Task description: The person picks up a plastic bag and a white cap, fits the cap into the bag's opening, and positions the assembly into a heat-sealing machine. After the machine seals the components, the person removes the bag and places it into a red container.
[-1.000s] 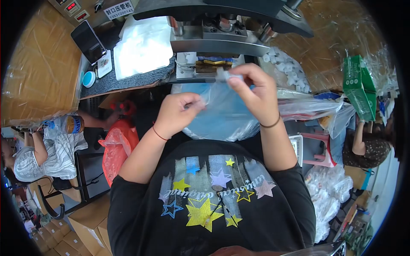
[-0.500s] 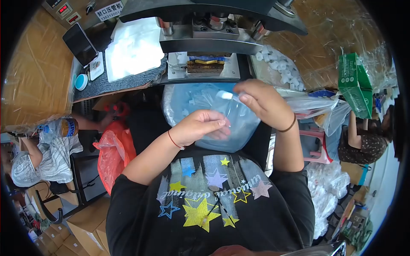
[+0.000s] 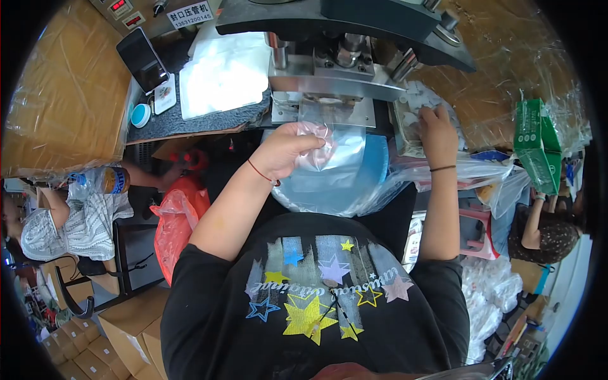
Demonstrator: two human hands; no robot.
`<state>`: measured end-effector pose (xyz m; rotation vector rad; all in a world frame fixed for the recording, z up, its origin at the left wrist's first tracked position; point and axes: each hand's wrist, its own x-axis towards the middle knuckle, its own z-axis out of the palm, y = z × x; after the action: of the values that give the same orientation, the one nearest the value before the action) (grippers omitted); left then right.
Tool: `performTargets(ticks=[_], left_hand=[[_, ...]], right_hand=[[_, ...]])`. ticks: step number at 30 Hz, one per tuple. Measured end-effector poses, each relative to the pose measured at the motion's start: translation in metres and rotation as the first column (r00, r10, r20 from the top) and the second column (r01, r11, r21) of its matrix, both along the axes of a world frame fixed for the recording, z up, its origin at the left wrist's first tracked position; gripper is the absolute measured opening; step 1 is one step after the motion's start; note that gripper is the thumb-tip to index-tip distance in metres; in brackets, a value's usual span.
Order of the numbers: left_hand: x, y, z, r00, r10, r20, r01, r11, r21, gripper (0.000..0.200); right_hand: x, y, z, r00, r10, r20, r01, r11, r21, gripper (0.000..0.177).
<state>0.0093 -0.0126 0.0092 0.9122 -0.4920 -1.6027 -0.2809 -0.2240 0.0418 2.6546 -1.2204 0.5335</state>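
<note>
My left hand pinches a clear plastic bag between thumb and fingers. The bag's upper part overlaps the press's lower plate in this view. Away to the right, my right hand reaches into a pile of small white plastic spouts, its bent fingertips close together among them. What those fingertips hold, if anything, I cannot tell. Below the bag, a blue basin lined with clear plastic sits at my lap.
The press head hangs over the work spot. A stack of flat bags, a phone and a small round tub are on the left. At right stands a green box. Other people sit on both sides.
My right hand has left the white-capped pouch over the basin and moved right to the spouts. My left hand now holds a bag up by the press plate. The view has shifted slightly.
</note>
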Motion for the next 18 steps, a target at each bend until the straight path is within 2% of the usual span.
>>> performTargets(ticks=[1, 3, 4, 5, 6, 7, 8, 9, 11, 12, 14, 15, 16, 18], left_hand=[[0.0, 0.001, 0.001, 0.987, 0.1, 0.128, -0.099, 0.995, -0.018, 0.031], [0.0, 0.003, 0.0, 0.883, 0.294, 0.366, -0.282, 0.956, -0.087, 0.042], [0.019, 0.002, 0.015, 0.716, 0.422, 0.555, -0.302, 0.905, -0.298, 0.047], [0.03, 0.005, 0.03, 0.511, 0.486, 0.709, -0.516, 0.833, -0.199, 0.047], [0.07, 0.003, 0.006, -0.249, 0.653, 0.716, -0.303, 0.649, -0.698, 0.054], [0.085, 0.011, 0.017, -0.574, 0.492, 0.655, -0.168, 0.712, -0.682, 0.061], [0.093, 0.021, 0.01, -0.634, 0.279, 0.721, -0.123, 0.885, -0.45, 0.06], [0.096, 0.03, 0.001, -0.696, 0.056, 0.715, -0.103, 0.979, -0.177, 0.06], [0.08, 0.054, -0.003, -0.688, 0.204, 0.697, 0.042, 0.969, -0.242, 0.056], [0.077, 0.06, 0.002, -0.64, 0.224, 0.735, 0.069, 0.969, -0.235, 0.046], [0.077, 0.07, 0.0, -0.249, 0.308, 0.918, -0.093, 0.936, -0.339, 0.037], [0.076, 0.073, 0.0, -0.036, 0.36, 0.932, -0.189, 0.914, -0.36, 0.033], [0.061, 0.072, 0.001, 0.456, 0.496, 0.739, -0.382, 0.859, -0.34, 0.02], [0.045, 0.071, 0.002, 0.501, 0.381, 0.777, -0.257, 0.923, -0.287, 0.018]], right_hand=[[-0.002, 0.001, -0.001, 0.999, -0.011, 0.037, 0.012, 1.0, -0.019, 0.019], [-0.005, 0.003, -0.002, 0.994, -0.031, 0.108, 0.036, 0.998, -0.053, 0.013], [-0.006, 0.003, -0.002, 0.986, -0.024, 0.166, 0.039, 0.995, -0.09, 0.013], [-0.008, 0.005, -0.001, 0.975, -0.017, 0.221, 0.045, 0.991, -0.125, 0.013], [-0.009, 0.006, 0.001, 0.961, -0.007, 0.277, 0.054, 0.985, -0.162, 0.013], [-0.01, 0.008, 0.006, 0.955, 0.049, 0.293, -0.001, 0.987, -0.16, 0.014], [-0.013, 0.012, 0.012, 0.945, 0.105, 0.309, -0.057, 0.985, -0.162, 0.015], [-0.015, 0.014, 0.019, 0.931, 0.164, 0.326, -0.114, 0.979, -0.167, 0.016], [-0.014, 0.024, 0.027, 0.868, 0.12, 0.482, -0.159, 0.986, 0.041, 0.015], [-0.013, 0.032, 0.029, 0.83, 0.078, 0.552, -0.187, 0.972, 0.144, 0.015], [-0.002, 0.052, 0.03, 0.806, 0.158, 0.571, -0.307, 0.935, 0.174, 0.014], [0.008, 0.064, 0.031, 0.788, 0.2, 0.582, -0.367, 0.912, 0.184, 0.014], [0.022, 0.077, 0.033, 0.777, 0.278, 0.565, -0.454, 0.869, 0.197, 0.015], [0.048, 0.105, 0.038, 0.72, 0.37, 0.588, -0.607, 0.746, 0.274, 0.017]])
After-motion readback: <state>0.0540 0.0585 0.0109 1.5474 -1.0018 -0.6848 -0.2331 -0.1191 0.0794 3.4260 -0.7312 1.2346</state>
